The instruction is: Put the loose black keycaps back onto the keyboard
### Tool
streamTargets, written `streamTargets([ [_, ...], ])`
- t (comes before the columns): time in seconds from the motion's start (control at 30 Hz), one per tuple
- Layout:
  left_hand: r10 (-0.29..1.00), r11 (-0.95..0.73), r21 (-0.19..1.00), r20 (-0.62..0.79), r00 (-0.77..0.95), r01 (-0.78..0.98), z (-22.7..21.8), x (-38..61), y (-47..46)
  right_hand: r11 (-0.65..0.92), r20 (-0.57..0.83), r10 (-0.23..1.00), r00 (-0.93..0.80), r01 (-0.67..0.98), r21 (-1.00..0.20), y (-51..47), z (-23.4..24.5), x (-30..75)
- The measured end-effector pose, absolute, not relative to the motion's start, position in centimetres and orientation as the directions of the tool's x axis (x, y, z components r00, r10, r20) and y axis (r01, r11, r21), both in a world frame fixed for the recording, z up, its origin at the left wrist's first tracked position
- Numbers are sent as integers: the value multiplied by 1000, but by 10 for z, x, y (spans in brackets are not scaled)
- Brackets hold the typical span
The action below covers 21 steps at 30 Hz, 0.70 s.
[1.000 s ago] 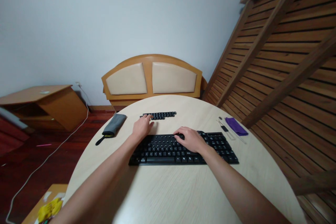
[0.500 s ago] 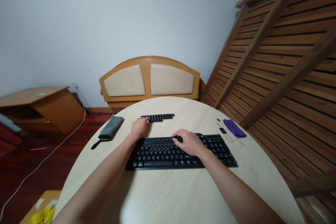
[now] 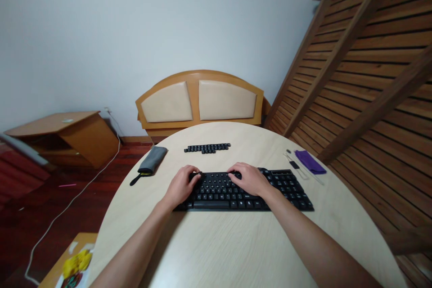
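Across the pale round table (image 3: 216,247), a black keyboard (image 3: 211,204) is set lengthwise. Its far left corner is covered by the left hand (image 3: 183,184), and the middle of its far edge by the right hand (image 3: 249,179). On both, the fingers are curled; whether anything is pinched cannot be told. Far left, a grey pouch (image 3: 153,159) is seen; far right, a purple cloth (image 3: 309,162). Beyond the keyboard, small black keycaps (image 3: 208,147) are lined up.

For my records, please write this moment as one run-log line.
left hand: at keyboard, upper left | right hand: at keyboard, top middle | black keycaps: rows beyond keyboard
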<state>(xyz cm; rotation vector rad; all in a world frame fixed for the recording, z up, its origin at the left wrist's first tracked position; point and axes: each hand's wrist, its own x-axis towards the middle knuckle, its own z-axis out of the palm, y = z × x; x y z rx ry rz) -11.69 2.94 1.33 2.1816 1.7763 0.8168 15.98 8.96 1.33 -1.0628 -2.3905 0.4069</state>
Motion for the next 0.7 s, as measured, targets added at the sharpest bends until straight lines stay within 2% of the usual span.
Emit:
streamTargets([
  [0.1,942,-302,532,297,159,791,7,-116,15,654,315,753,-577,608,-449,89,13,160],
  [0.7,927,-370,535,267,263,759,12,-120,7,645,306,760,-573,609,-463,89,14,160],
])
